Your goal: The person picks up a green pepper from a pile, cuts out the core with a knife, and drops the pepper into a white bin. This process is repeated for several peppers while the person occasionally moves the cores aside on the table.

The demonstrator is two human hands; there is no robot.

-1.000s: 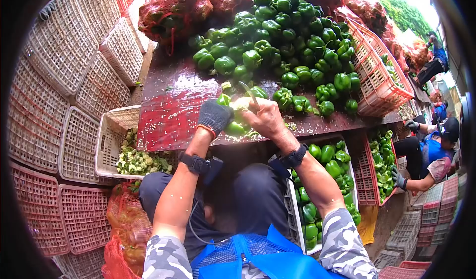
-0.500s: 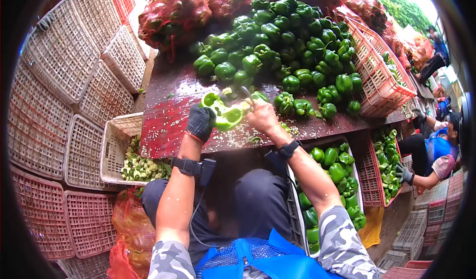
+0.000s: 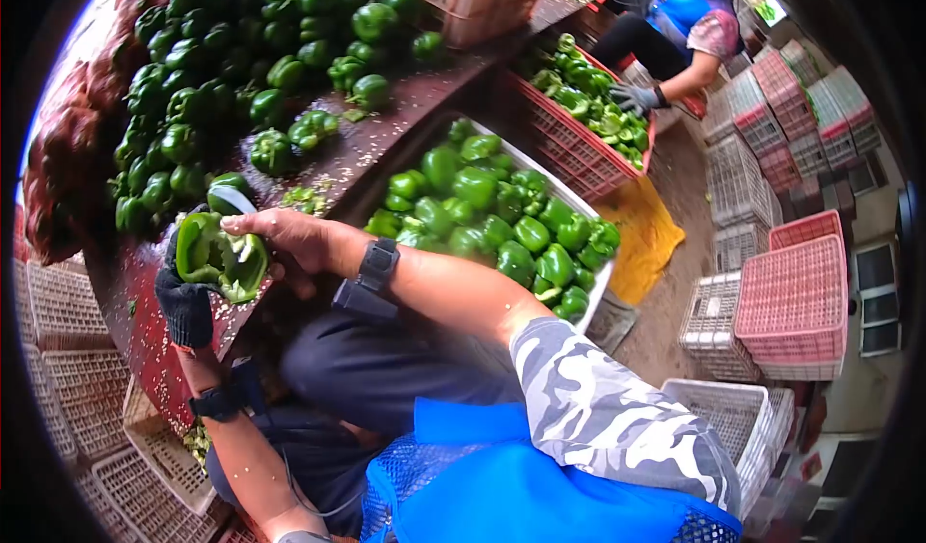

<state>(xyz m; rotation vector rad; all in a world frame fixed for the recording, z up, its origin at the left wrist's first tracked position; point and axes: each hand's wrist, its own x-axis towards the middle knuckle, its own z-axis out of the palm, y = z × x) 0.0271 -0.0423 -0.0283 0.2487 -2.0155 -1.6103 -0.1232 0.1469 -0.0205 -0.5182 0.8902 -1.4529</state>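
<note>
My left hand (image 3: 185,302), in a dark glove, holds a cut-open green pepper (image 3: 198,252) over the table edge. Its pale inside faces up. My bare right hand (image 3: 294,241) grips the right side of the same pepper, with the thumb along its top. A curved blade (image 3: 230,199) shows just above that thumb; its handle is hidden. Beyond my hands, whole green peppers (image 3: 207,80) are heaped on the red, seed-strewn table (image 3: 145,321). To the right of my right hand stands a white crate (image 3: 603,287) full of green peppers (image 3: 475,186).
Past the white crate is a red crate (image 3: 579,148) of cut peppers, where a co-worker's gloved hand (image 3: 637,97) rests. A yellow cloth (image 3: 641,239) lies on the floor. Stacked crates (image 3: 791,302) stand at the right, more crates (image 3: 72,307) at the left. Red mesh sacks (image 3: 72,157) line the table's far left.
The view has turned to the right. My hands, apart before, are now together at the pepper, and my right hand has taken hold of its side.
</note>
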